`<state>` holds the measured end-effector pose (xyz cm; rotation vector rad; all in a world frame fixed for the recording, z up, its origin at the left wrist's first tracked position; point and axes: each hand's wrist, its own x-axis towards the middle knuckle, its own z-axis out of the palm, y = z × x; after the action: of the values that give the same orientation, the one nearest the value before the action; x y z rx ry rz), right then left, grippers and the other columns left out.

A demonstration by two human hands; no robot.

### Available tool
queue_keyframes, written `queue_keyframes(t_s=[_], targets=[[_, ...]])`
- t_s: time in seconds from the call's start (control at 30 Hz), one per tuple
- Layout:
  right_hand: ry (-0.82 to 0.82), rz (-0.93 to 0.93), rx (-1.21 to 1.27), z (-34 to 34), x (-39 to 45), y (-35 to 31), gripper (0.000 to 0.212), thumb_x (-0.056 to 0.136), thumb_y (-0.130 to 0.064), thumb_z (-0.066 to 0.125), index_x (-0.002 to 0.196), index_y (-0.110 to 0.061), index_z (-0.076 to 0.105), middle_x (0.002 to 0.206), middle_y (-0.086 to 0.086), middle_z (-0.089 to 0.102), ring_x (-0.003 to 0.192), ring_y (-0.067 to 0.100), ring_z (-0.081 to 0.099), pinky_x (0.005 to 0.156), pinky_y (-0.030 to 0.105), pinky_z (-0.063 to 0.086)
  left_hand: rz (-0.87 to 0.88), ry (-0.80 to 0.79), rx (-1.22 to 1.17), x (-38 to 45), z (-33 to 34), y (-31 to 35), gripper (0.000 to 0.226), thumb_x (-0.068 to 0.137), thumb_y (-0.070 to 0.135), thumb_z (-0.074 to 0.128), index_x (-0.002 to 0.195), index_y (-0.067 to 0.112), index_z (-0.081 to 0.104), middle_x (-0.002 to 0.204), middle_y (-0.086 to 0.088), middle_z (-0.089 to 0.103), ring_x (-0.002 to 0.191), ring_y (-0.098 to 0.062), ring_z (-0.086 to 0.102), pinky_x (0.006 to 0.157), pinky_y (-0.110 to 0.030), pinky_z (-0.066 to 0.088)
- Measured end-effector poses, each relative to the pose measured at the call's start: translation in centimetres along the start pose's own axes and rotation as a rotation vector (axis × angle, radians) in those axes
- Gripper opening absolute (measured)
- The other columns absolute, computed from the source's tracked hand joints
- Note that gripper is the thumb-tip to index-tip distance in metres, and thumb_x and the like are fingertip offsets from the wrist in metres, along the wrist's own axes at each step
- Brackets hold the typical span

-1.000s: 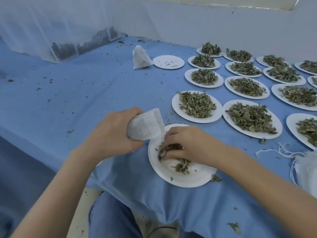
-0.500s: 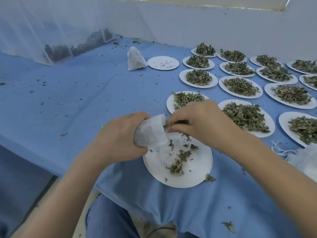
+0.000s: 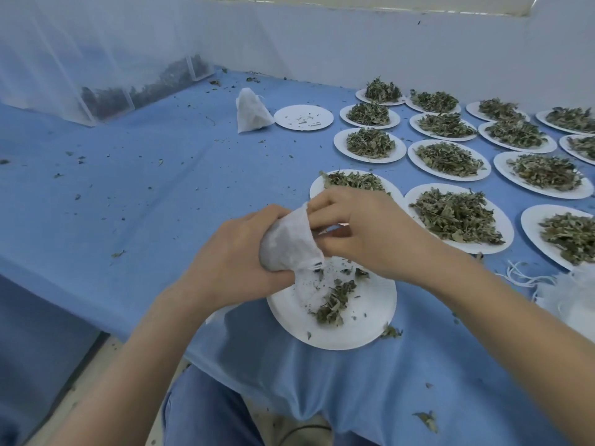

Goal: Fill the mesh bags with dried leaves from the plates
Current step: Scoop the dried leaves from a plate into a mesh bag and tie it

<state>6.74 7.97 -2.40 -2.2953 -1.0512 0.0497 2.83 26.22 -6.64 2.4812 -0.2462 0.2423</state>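
My left hand (image 3: pixel 231 255) grips a white mesh bag (image 3: pixel 288 243) just above a white paper plate (image 3: pixel 354 326) at the table's front edge. A small heap of dried leaves (image 3: pixel 335 300) and crumbs lies on that plate. My right hand (image 3: pixel 363 233) is at the bag's mouth, its fingers curled against the opening; what they pinch is hidden. Several plates heaped with dried leaves (image 3: pixel 457 214) fill the right side of the table.
A filled white bag (image 3: pixel 251 112) stands at the back beside a nearly bare plate (image 3: pixel 303 117). Loose empty bags with strings (image 3: pixel 566 291) lie at the right edge. The blue cloth (image 3: pixel 128 188) on the left carries scattered leaf bits. A netted enclosure (image 3: pixel 96 59) stands back left.
My right hand rose from the plate with a pinch of leaves and reached the bag's mouth. My left hand tilted the bag up a little.
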Motion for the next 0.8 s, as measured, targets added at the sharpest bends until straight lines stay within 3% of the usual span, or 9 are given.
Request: queue_keyframes(t_s=[0.07,0.17,0.23,0.3,0.37,0.43,0.57,0.7,0.8], targets=[[0.090,-0.025,-0.037,0.5,0.1,0.0,0.018,0.075,0.000,0.068,0.088,-0.010,0.076,0.086,0.002,0.069,0.086,0.006,0.054,0.072,0.021,0.044,0.015,0.004,-0.006,0.0,0.1,0.2,0.049,0.061,0.033,0.076,0.105,0.033,0.054,0.083,0.017,0.061,0.077,-0.003,0.054,0.067,-0.025,0.046],[0.113,-0.010,0.075,0.8,0.2,0.1,0.025,0.076,-0.002,0.069,0.096,-0.017,0.076,0.083,-0.007,0.073,0.076,-0.003,0.063,0.068,0.009,0.044,0.027,0.013,-0.006,0.1,0.1,0.3,0.045,0.058,0.036,0.069,0.100,0.035,0.052,0.079,0.016,0.059,0.076,-0.002,0.053,0.063,-0.025,0.046],[-0.008,0.014,0.144,0.4,0.3,0.1,0.033,0.080,-0.002,0.067,0.107,-0.021,0.072,0.095,-0.012,0.073,0.083,-0.009,0.063,0.080,0.015,0.049,0.026,0.013,-0.017,0.0,0.1,0.2,0.044,0.059,0.033,0.072,0.097,0.039,0.050,0.078,0.017,0.059,0.077,-0.001,0.053,0.062,-0.024,0.045],[-0.193,0.029,0.222,-0.5,0.2,0.3,0.039,0.085,-0.001,0.061,0.118,-0.022,0.066,0.109,-0.012,0.070,0.100,-0.002,0.063,0.093,0.027,0.050,0.027,0.014,-0.014,0.0,0.0,0.1,0.048,0.062,0.027,0.078,0.099,0.038,0.051,0.080,0.018,0.060,0.078,-0.002,0.053,0.064,-0.023,0.045],[-0.302,0.014,0.264,-1.3,0.0,0.5,0.040,0.089,-0.001,0.057,0.123,-0.021,0.062,0.117,-0.009,0.067,0.106,0.007,0.063,0.093,0.029,0.050,0.025,0.011,-0.011,0.0,-0.1,-0.1,0.050,0.062,0.028,0.079,0.104,0.034,0.054,0.082,0.017,0.061,0.078,-0.002,0.053,0.064,-0.021,0.043],[-0.211,0.018,0.257,-1.5,-0.1,0.6,0.034,0.088,-0.002,0.059,0.116,-0.020,0.067,0.112,-0.004,0.069,0.096,0.015,0.066,0.083,0.027,0.053,0.016,0.010,-0.016,0.0,-0.2,-0.1,0.052,0.059,0.036,0.074,0.107,0.033,0.054,0.081,0.018,0.060,0.079,-0.001,0.053,0.064,-0.017,0.042],[0.133,0.014,0.139,0.3,0.0,0.2,0.018,0.075,0.001,0.070,0.085,-0.012,0.077,0.082,0.001,0.070,0.063,0.005,0.058,0.062,0.015,0.046,0.029,0.026,-0.007,0.1,-0.1,0.5,0.050,0.055,0.037,0.065,0.105,0.035,0.055,0.080,0.016,0.061,0.077,-0.002,0.053,0.063,-0.018,0.043],[0.079,-0.031,-0.026,1.3,0.2,-0.1,0.016,0.077,-0.003,0.066,0.082,-0.013,0.077,0.064,0.006,0.066,0.056,0.011,0.048,0.059,0.025,0.039,0.044,0.043,0.040,0.1,0.5,1.1,0.036,0.064,0.033,0.071,0.082,0.051,0.045,0.077,0.020,0.055,0.071,-0.007,0.050,0.063,-0.019,0.041],[-0.119,-0.005,-0.014,0.6,0.2,0.3,0.015,0.088,-0.006,0.056,0.085,-0.005,0.071,0.069,0.012,0.062,0.058,0.015,0.042,0.063,0.032,0.042,0.037,0.094,0.038,-0.1,0.6,1.0,0.037,0.061,0.033,0.069,0.096,0.037,0.058,0.086,0.018,0.059,0.075,-0.009,0.054,0.066,-0.031,0.047]])
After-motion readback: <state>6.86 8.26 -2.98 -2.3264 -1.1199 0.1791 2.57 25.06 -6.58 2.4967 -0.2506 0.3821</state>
